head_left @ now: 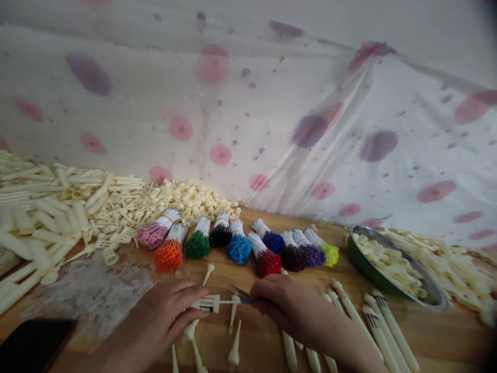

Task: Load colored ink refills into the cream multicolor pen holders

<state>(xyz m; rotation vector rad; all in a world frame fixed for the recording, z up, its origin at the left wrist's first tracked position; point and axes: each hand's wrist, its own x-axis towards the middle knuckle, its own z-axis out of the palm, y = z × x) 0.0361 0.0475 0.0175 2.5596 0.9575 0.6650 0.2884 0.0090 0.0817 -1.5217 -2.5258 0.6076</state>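
My left hand (166, 316) is closed on a cream slotted pen part (209, 304), pinched between thumb and fingers. From the right end of that part, a thin white pen refill (233, 302) runs across to my right hand (279, 300), whose fingers are closed around its other end. Dark metal tweezers (239, 292) also stick out from the right hand's grip, tips pointing left. Below and between the hands lie loose cream cone-tipped pieces (235, 349). Just beyond the hands stand bundles of colored refills, among them an orange bundle (169, 254) and a red bundle (267, 256).
Cream pen tubes (50, 217) and small slotted parts (186, 199) are heaped at the left. Clear plastic bits (97, 285) and a black phone-like slab (37, 344) lie nearer. On the right are a green-sided metal bowl (359, 256) of cream parts and several multicolor pens (392, 331).
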